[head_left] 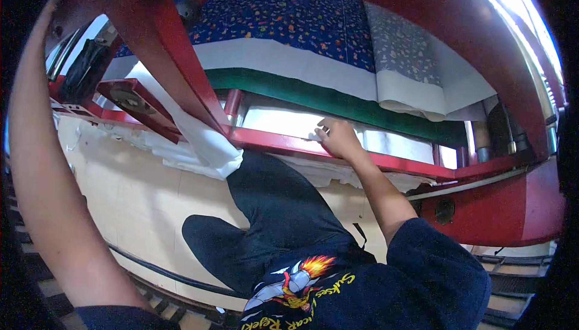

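My right hand (pixel 339 138) is at the front red rail (pixel 271 141), its fingers curled at the white surface (pixel 283 123) just behind it; what they pinch, if anything, is too small to make out. My left arm reaches up along the left edge, and its hand is hidden beyond the red frame. Above the rail hang blue patterned fabric (pixel 277 19), a grey patterned piece (pixel 404 46) folded at its white lower edge, and a green band (pixel 289 88). A loose white cloth (pixel 211 152) drapes over the rail beside my knee.
A red diagonal beam (pixel 163 58) crosses at the left, near a black bundle (pixel 84 67) and red bracket. A thin pale rod (pixel 470 187) runs by the red machine body (pixel 500 209) at the right. Below are my legs on pale flooring (pixel 139 197), with dark slats at the rim.
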Demonstrator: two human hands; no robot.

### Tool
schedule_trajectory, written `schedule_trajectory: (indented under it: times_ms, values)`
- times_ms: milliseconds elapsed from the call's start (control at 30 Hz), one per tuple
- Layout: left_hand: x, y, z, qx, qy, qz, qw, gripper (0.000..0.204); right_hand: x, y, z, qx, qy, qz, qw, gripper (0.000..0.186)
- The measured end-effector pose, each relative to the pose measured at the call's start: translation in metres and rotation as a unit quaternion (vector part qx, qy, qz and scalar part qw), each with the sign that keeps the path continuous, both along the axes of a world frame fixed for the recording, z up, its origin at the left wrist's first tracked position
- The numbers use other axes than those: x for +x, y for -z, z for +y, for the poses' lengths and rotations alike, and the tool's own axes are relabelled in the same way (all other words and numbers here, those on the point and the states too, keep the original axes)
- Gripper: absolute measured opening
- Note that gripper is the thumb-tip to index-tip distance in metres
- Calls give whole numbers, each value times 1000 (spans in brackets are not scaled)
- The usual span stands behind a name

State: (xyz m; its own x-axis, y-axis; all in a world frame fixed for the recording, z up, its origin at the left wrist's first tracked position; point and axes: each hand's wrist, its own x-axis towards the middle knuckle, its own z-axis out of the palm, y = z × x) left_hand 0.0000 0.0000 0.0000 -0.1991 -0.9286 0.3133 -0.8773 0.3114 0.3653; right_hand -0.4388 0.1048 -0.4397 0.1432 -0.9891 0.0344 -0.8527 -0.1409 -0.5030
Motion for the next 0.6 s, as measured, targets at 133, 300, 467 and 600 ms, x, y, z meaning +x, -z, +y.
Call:
schedule_trajectory:
  times_ms: [133,300,467,600]
  values:
    - [-20,7,26,104,18,190,976,53,-1,-14,5,33,9,28,999,31]
    - [-6,-1,19,-36,-58,-44,997,56,1,-13,4,41,13,21,999,32]
    - [11,-1,3,-35,-14,-26,999,58,4,-10,1,60,8,14,998,33]
    - [-17,-3,33,-43,-24,-44,998,56,0,-12,-1,59,3,7,998,34]
